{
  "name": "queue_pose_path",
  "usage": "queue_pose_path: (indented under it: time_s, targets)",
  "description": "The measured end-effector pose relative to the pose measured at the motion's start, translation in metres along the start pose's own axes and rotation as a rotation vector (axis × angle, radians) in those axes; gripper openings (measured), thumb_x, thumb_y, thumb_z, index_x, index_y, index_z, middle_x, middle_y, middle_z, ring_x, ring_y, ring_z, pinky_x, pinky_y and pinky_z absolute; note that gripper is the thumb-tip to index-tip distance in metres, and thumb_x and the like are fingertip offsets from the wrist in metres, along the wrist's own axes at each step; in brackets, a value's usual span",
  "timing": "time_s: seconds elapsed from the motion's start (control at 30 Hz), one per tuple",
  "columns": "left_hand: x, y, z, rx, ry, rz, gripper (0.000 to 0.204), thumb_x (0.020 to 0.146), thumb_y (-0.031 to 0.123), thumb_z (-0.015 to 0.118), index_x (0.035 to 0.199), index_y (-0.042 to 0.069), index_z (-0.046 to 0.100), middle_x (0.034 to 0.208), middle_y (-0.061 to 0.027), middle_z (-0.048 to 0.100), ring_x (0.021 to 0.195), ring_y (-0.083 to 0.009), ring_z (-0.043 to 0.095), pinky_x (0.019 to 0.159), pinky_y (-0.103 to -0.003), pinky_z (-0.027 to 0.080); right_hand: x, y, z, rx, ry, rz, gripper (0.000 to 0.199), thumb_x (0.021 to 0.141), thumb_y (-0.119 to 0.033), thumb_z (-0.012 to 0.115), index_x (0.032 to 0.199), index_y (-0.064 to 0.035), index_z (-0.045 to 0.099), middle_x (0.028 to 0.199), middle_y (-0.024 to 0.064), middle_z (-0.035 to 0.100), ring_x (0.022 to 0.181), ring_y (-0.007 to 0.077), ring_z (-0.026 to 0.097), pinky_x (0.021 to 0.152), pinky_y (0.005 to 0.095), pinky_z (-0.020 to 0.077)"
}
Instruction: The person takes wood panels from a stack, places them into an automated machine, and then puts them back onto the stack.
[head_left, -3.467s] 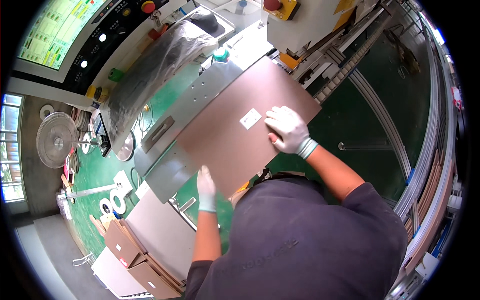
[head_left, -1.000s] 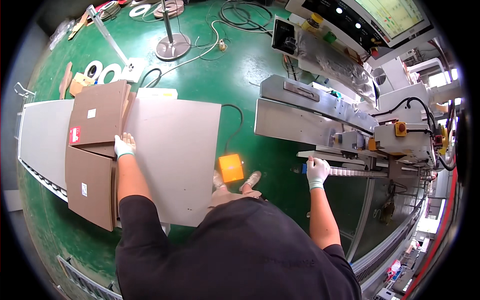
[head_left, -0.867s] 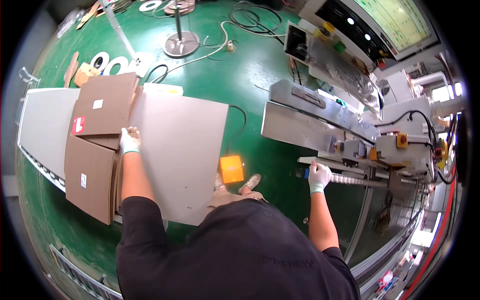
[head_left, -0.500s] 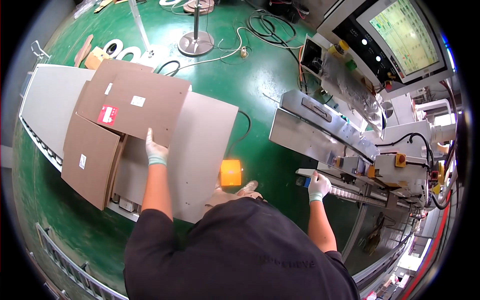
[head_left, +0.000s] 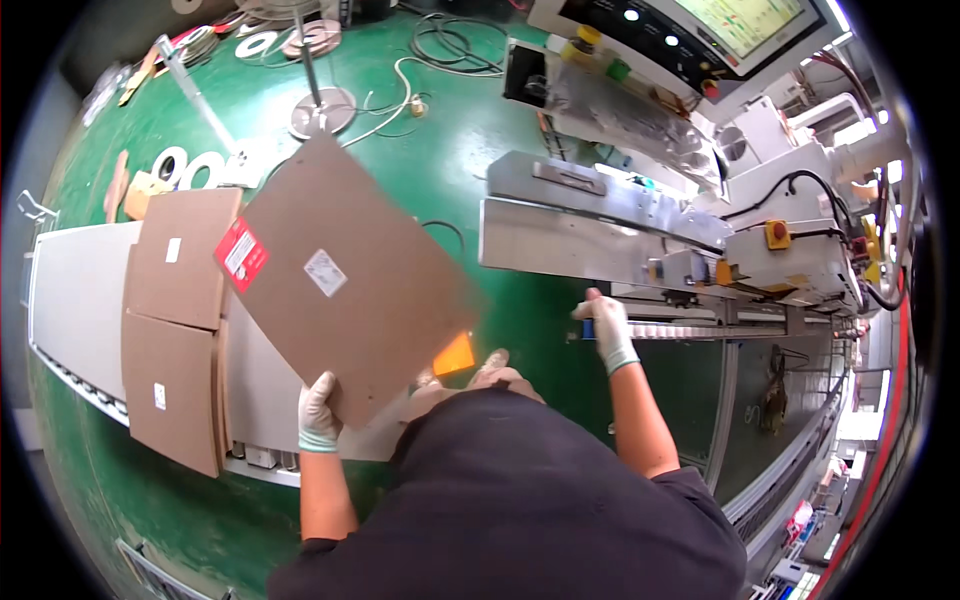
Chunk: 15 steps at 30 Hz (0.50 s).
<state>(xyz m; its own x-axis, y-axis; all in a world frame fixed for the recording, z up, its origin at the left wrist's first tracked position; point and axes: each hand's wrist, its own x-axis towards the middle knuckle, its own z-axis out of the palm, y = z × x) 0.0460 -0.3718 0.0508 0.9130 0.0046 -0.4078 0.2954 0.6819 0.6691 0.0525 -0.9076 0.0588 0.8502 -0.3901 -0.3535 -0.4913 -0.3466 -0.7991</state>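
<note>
My gloved left hand (head_left: 318, 412) grips the lower edge of a brown flat panel (head_left: 380, 270), thumb on its upper face. The panel is raised and tilted, with a red label and a white label on its face. It hides part of the grey table beneath. My gloved right hand (head_left: 608, 330) holds nothing I can see. Its fingers are partly spread beside the end of the machine's roller rail (head_left: 680, 330), just below the long metal fence (head_left: 570, 240); whether it touches the rail I cannot tell.
More brown panels (head_left: 170, 390) lie on the grey table (head_left: 75, 290) at left. An orange box (head_left: 455, 355) stands on the green floor by my feet. At right is a machine with a red stop button (head_left: 778, 232) and a screen (head_left: 740, 30). A round-based stand (head_left: 322, 112) and cables lie beyond.
My left hand has lifted the top brown panel off the stack and swung it right, toward my body. My right hand has moved slightly left and up, its fingers loosening. My view has turned right.
</note>
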Motion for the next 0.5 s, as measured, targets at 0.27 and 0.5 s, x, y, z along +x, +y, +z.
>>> queue_pose_path:
  time_s: [0.27, 0.5]
  targets:
    - [0.051, -0.039, 0.092, 0.496, -0.566, -0.462, 0.062, 0.085, 0.024, 0.086, 0.136, -0.002, 0.060, 0.127, -0.0069, 0.068, 0.117, -0.0182, 0.063, 0.103, -0.036, 0.049, -0.076, -0.044, 0.055, 0.392, -0.094, 0.058, 0.054, 0.103, -0.046, 0.063, 0.130, 0.0008, 0.064, 0.119, 0.0075, 0.071, 0.106, 0.0154, 0.063, 0.097, 0.0320, 0.0482]
    - [0.066, -0.137, 0.172, 0.708, -0.771, -0.520, 0.066, 0.091, 0.022, 0.078, 0.146, -0.003, 0.050, 0.138, -0.0106, 0.063, 0.125, -0.0208, 0.059, 0.109, -0.035, 0.046, -0.139, 0.088, 0.028, 0.551, 0.418, 0.283, 0.042, 0.104, -0.045, 0.061, 0.099, -0.0033, 0.068, 0.086, -0.0024, 0.059, 0.078, 0.0087, 0.049, 0.070, 0.0291, 0.0436]
